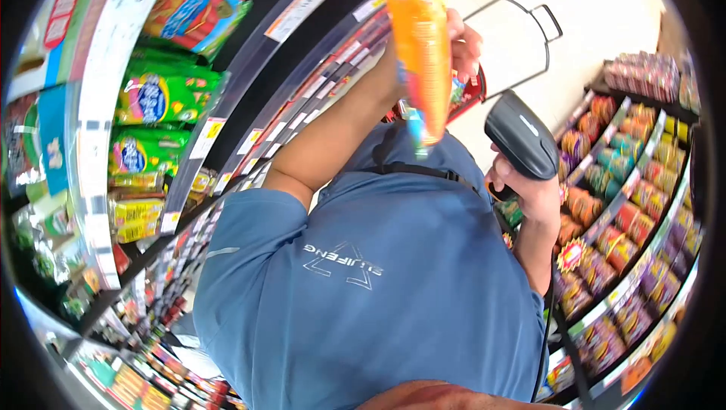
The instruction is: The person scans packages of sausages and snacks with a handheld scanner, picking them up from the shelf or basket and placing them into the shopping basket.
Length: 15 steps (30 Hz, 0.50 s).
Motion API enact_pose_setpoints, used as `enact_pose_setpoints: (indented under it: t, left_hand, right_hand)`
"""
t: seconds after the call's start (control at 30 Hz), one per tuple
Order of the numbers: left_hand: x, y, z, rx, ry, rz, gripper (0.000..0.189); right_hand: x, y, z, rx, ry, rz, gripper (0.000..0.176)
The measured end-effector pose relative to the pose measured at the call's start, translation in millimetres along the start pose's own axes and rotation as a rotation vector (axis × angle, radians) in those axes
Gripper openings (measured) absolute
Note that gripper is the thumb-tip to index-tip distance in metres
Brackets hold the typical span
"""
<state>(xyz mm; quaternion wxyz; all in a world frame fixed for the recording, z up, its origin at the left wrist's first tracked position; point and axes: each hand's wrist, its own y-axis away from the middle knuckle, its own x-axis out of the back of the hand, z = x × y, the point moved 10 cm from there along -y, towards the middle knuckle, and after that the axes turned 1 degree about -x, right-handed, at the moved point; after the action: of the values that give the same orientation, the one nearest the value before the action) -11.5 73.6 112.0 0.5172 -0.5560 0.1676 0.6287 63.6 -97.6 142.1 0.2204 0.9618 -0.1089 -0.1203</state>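
Observation:
My left hand is raised in front of my torso and grips an orange snack bag. The bag hangs lengthwise, with its printing too blurred to read, and it covers part of my fingers. In my right hand is a black handheld barcode scanner, with my fingers wrapped round its handle. The scanner head is to the right of the bag, apart from it.
On the left, a shelf holds green snack bags and a red-orange bag behind price labels. Tilted racks of colourful packets stand on the right. Ahead, a red basket sits below a black handle frame.

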Motion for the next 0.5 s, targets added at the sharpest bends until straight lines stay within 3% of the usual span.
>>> enact_pose_setpoints:
  t: [0.07,0.1,0.13,0.17,0.2,0.23,0.27,0.3,0.33,0.4,0.43,0.5]
  left_hand:
    - [9,14,50,-0.229,-0.231,0.402,0.062]
    - [-7,21,87,-0.393,-0.603,0.717,0.077]
    - [-11,20,110,-0.48,-0.692,0.632,0.073]
    - [-23,28,139,-0.57,-0.892,0.689,0.071]
    - [-20,41,166,-0.569,-1.057,0.701,0.053]
    - [-27,43,191,-0.679,-1.048,0.72,0.048]
    - [-69,39,207,-0.745,-1.197,0.751,0.04]
    - [-103,19,207,-0.712,-1.164,0.408,0.037]
    - [-101,23,217,-0.721,-1.175,0.414,0.037]
    - [-102,40,248,-0.82,-1.945,0.761,0.036]
    - [-98,42,257,-0.826,-1.955,0.765,0.036]
    - [-101,62,278,-0.998,-2.142,1.026,0.034]
  right_hand:
    - [8,-7,2,0.028,0.015,-0.067,0.039]
    - [7,-12,1,0.034,0.023,-0.093,0.039]
    - [11,-16,0,0.036,0.028,-0.074,0.04]
    - [14,-20,-2,0.038,0.032,-0.055,0.041]
    - [13,-25,-5,0.042,0.036,-0.075,0.041]
    - [12,-31,-7,0.045,0.051,-0.097,0.041]
    - [12,-37,-9,0.046,0.066,-0.117,0.041]
    - [10,-44,-9,0.041,0.056,-0.165,0.04]
    - [9,-49,-12,0.043,0.059,-0.181,0.04]
    - [4,-57,-15,0.047,0.163,-0.199,0.037]
    - [1,-60,-17,0.045,0.158,-0.22,0.036]
    - [1,-67,-16,0.039,0.136,-0.236,0.035]
